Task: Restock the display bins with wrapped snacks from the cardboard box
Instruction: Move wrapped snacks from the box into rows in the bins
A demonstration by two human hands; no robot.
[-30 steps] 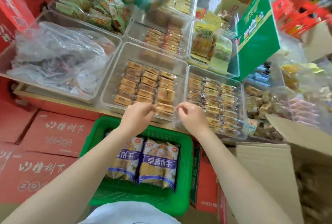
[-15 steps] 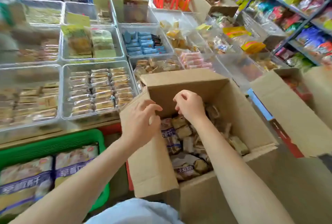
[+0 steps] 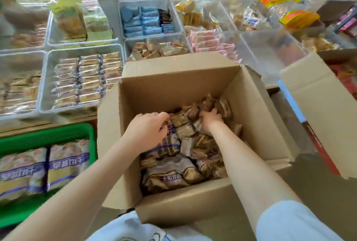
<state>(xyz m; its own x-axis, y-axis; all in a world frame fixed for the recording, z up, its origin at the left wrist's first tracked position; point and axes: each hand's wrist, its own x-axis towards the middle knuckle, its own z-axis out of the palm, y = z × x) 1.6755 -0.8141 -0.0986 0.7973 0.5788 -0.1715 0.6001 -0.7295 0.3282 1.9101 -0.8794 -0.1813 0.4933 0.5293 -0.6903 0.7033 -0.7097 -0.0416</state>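
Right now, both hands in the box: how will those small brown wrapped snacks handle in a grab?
The small wrapped snacks lie loose and jumbled in the cardboard box, so a handful will probably shift and spill. Their glossy film looks slippery and crinkly. Each looks light and flat, unlikely to roll. The left hand and right hand are already among them.

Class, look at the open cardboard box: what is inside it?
Inside the cardboard box lie loose brown wrapped snacks and a larger printed bag. The left hand and right hand reach among them. The bottom is covered.
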